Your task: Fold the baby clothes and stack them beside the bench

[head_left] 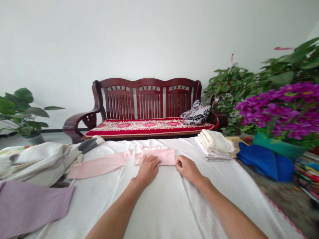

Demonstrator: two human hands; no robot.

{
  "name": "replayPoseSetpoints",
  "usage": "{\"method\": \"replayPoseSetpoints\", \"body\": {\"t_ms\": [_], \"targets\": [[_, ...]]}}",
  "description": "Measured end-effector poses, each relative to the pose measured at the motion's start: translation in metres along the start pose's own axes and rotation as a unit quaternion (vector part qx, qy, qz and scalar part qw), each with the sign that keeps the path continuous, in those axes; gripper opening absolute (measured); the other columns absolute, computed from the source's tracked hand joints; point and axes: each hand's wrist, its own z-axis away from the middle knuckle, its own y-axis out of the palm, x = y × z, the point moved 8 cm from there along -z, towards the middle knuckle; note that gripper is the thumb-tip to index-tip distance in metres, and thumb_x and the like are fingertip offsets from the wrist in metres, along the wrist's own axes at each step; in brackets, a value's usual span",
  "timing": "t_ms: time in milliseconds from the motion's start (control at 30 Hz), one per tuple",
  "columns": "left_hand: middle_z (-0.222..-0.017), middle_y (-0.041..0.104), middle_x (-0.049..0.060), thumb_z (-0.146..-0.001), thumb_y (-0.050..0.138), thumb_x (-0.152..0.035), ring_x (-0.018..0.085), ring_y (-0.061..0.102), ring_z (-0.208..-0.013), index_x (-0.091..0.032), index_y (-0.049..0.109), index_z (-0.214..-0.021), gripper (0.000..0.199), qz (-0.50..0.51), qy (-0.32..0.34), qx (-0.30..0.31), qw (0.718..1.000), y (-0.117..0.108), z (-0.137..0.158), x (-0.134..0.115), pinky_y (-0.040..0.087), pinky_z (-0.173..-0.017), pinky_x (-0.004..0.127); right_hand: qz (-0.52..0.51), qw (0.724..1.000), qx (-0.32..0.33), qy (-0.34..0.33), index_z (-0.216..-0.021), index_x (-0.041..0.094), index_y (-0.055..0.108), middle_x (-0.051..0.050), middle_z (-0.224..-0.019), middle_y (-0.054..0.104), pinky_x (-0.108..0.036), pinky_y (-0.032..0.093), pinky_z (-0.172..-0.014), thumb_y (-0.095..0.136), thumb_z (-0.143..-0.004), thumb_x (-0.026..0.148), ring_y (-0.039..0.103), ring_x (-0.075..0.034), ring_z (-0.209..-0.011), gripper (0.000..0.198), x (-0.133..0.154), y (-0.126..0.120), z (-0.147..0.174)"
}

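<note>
A pink long-sleeved-looking top [167,156] lies folded into a narrow strip on the white cloth, its neckline edge toward the back. My left hand [149,167] rests on its left half, palm down with the fingers stretched out. At the right end, my right hand [187,168] has its fingers curled closed against the top's edge; the fingertips are partly hidden. Left of the strip stretches a long flat pink piece [99,165], like a sleeve or leg. Whether it joins the folded part, I cannot tell.
White cloth [159,205] covers the surface before me. A folded pile [215,144] stands at right rear. Rumpled clothes [47,162] and a purple ribbed garment [32,209] lie left. Beyond are a wooden bench [149,99], purple flowers [284,109] and a blue cloth [266,162].
</note>
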Motion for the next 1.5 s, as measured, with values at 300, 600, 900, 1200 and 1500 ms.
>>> {"method": "replayPoseSetpoints", "body": {"t_ms": [300, 600, 900, 1200, 1500], "targets": [[-0.130, 0.067, 0.006, -0.085, 0.053, -0.012, 0.025, 0.056, -0.125, -0.024, 0.071, -0.116, 0.038, -0.003, -0.005, -0.007, 1.000, -0.008, 0.010, 0.001, 0.032, -0.115, 0.047, 0.132, 0.990, 0.057, 0.007, -0.088, 0.022, 0.062, -0.004, -0.086, 0.069, -0.028, 0.033, -0.067, 0.047, -0.087, 0.013, 0.060, -0.018, -0.079, 0.018, 0.009, -0.002, 0.011], [-0.100, 0.073, 0.006, -0.099, 0.042, -0.023, 0.020, 0.066, -0.099, -0.021, 0.072, -0.098, 0.031, -0.024, -0.109, -0.045, 0.993, -0.030, -0.004, 0.015, 0.047, -0.091, 0.031, 0.136, 0.989, 0.018, 0.049, -0.115, 0.017, 0.066, -0.011, -0.118, 0.071, -0.030, 0.042, -0.088, 0.037, -0.090, 0.009, 0.064, -0.022, -0.109, 0.039, 0.027, -0.029, -0.031], [-0.155, 0.042, 0.018, -0.098, 0.047, -0.038, 0.036, 0.037, -0.143, -0.017, 0.051, -0.140, 0.047, -0.179, -0.111, -0.008, 0.977, -0.020, -0.005, 0.046, 0.028, -0.116, 0.055, 0.162, 0.977, 0.140, 0.017, -0.155, 0.005, 0.031, -0.020, -0.163, 0.024, -0.051, 0.016, -0.121, 0.032, -0.101, 0.049, 0.019, -0.032, -0.152, 0.070, 0.043, 0.062, -0.047], [-0.155, 0.043, 0.016, -0.101, 0.040, -0.043, 0.033, 0.031, -0.148, -0.017, 0.044, -0.148, 0.054, -0.166, -0.127, 0.005, 0.978, -0.030, 0.019, 0.080, 0.027, -0.118, 0.051, 0.171, 0.968, 0.169, 0.076, -0.159, 0.010, 0.024, -0.014, -0.166, 0.018, -0.055, 0.011, -0.122, 0.026, -0.101, 0.049, 0.014, -0.028, -0.153, 0.070, 0.016, 0.061, -0.047], [-0.128, 0.066, 0.011, -0.091, 0.040, -0.011, 0.021, 0.060, -0.120, -0.016, 0.060, -0.131, 0.044, -0.199, -0.330, -0.048, 0.921, -0.153, 0.079, 0.185, 0.044, -0.103, 0.031, 0.144, 0.979, 0.112, -0.095, -0.155, 0.017, 0.036, -0.010, -0.164, 0.027, -0.051, 0.010, -0.123, 0.029, -0.102, 0.041, 0.018, -0.026, -0.152, 0.059, 0.109, 0.074, -0.039]]}}
